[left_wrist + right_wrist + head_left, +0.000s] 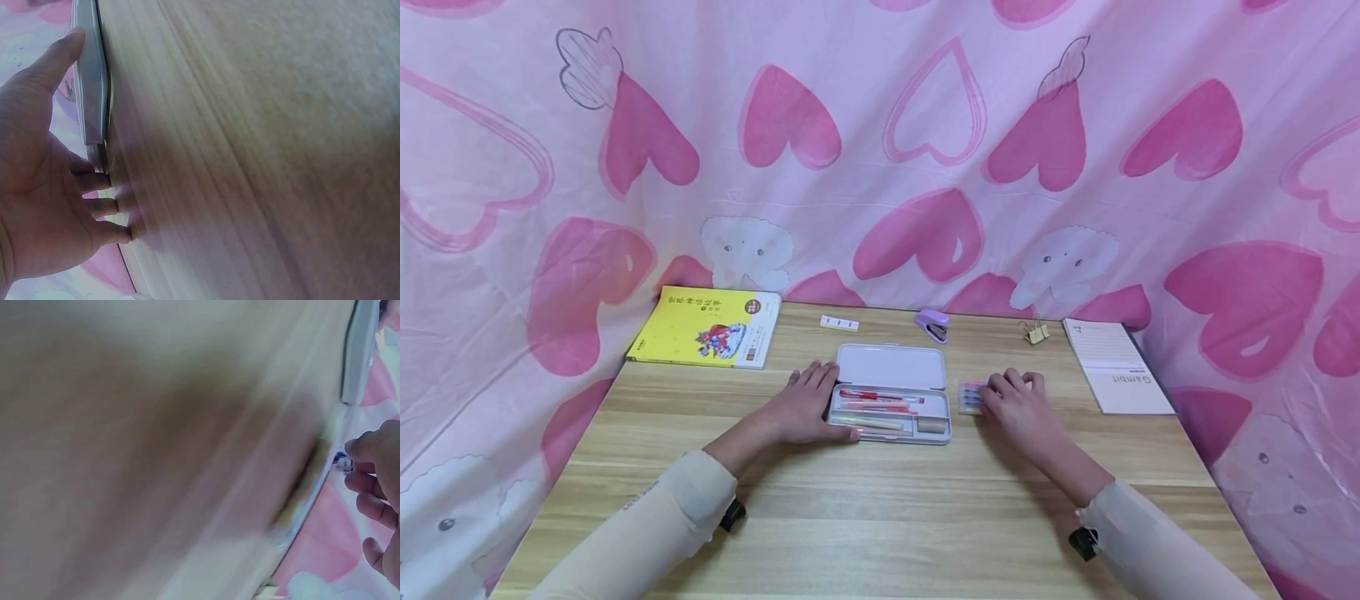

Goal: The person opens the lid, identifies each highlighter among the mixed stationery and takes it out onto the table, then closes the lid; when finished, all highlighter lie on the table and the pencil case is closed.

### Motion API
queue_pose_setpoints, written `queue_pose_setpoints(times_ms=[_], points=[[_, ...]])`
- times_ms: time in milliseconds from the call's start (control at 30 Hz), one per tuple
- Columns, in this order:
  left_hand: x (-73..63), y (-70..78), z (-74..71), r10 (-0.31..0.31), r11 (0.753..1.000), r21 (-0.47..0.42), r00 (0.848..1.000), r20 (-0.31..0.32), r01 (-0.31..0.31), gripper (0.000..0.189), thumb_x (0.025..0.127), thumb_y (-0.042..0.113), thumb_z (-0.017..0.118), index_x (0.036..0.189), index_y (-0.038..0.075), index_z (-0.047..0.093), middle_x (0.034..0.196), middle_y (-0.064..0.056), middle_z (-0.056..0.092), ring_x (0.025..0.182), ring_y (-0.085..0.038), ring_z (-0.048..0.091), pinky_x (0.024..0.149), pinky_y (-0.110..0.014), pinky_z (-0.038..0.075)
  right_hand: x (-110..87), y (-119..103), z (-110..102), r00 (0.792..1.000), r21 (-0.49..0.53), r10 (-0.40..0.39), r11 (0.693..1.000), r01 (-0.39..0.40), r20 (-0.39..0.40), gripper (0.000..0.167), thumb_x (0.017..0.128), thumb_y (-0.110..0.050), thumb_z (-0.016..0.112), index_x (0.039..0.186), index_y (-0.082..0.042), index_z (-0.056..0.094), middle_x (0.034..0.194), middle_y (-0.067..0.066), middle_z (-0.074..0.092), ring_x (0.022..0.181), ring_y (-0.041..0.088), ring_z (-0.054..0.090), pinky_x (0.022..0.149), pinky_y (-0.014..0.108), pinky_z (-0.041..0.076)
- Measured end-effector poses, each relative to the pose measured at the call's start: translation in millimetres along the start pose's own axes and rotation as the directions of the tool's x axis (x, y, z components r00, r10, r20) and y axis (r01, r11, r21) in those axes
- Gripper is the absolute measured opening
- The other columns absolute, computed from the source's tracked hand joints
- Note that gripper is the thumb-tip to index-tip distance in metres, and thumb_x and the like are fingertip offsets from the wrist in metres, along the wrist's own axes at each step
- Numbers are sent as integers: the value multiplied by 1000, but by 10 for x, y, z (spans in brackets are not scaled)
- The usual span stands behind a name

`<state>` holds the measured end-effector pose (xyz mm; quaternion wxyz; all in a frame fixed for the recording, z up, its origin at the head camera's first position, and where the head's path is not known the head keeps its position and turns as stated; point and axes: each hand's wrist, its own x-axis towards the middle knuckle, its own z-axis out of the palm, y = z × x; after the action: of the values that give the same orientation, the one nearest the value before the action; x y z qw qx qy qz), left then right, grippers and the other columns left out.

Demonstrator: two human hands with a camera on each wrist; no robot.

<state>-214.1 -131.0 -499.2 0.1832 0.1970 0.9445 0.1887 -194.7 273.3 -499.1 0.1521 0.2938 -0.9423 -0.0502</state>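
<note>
An open pencil case [891,435], its lid [891,367] tipped back, lies mid-table. Inside it are a red pen [880,397], several more pens and a tan block [932,426]. My left hand [801,408] rests at the case's left side, thumb along the front edge. Its fingers are fairly straight, with fingertips down at the tabletop in the left wrist view. Right of the case, my right hand [1021,408] pinches a small clear pack with coloured strips [970,397] between thumb and forefinger. The other fingers of that hand [378,481] are loosely bent.
A yellow book [700,329] lies at the back left. Along the back are a small white strip [839,322], a purple stapler [933,325] and gold binder clips [1034,332]. At the right lies a notepad [1116,367]. A heart-patterned curtain [865,108] stands behind the table.
</note>
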Motion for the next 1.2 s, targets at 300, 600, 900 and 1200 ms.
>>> queue_pose_setpoints(times_ms=[300, 600, 900, 1200], points=[[-3, -10, 5, -1, 1000, 9, 1000, 12, 1, 131, 88, 79, 76, 177, 2, 16, 186, -18, 18, 174, -44, 9, 141, -65, 11, 495, -351, -91, 999, 193, -37, 980, 41, -26, 24, 98, -21, 87, 119, -11, 82, 114, 5, 73, 109, 29, 61, 100, 63, 51], [16, -11, -4, 10, 1000, -6, 1000, 2, -10, 131, 88, 80, 76, 176, 2, 18, 186, -18, 18, 174, -44, 9, 141, -65, 10, 900, -780, -21, 995, 308, -96, 948, 85, 19, 16, 103, -28, 81, 115, -18, 84, 111, 0, 73, 107, 23, 60, 97, 57, 53], [19, -15, 4, 7, 1000, 8, 1000, 4, -8, 132, 89, 81, 75, 176, 1, 17, 186, -19, 17, 174, -44, 9, 141, -65, 10, 1079, -1005, 39, 984, 309, -113, 949, 65, 139, 15, 106, -32, 77, 114, -21, 84, 108, -2, 71, 105, 22, 59, 97, 55, 50], [3, -28, -5, 5, 1000, -4, 1000, -1, -5, 132, 89, 80, 75, 176, 0, 16, 185, -21, 17, 174, -45, 8, 141, -66, 10, 1171, -1070, 51, 973, 189, -133, 977, 97, 187, 18, 109, -34, 73, 111, -20, 84, 108, -1, 71, 107, 23, 60, 97, 55, 51]])
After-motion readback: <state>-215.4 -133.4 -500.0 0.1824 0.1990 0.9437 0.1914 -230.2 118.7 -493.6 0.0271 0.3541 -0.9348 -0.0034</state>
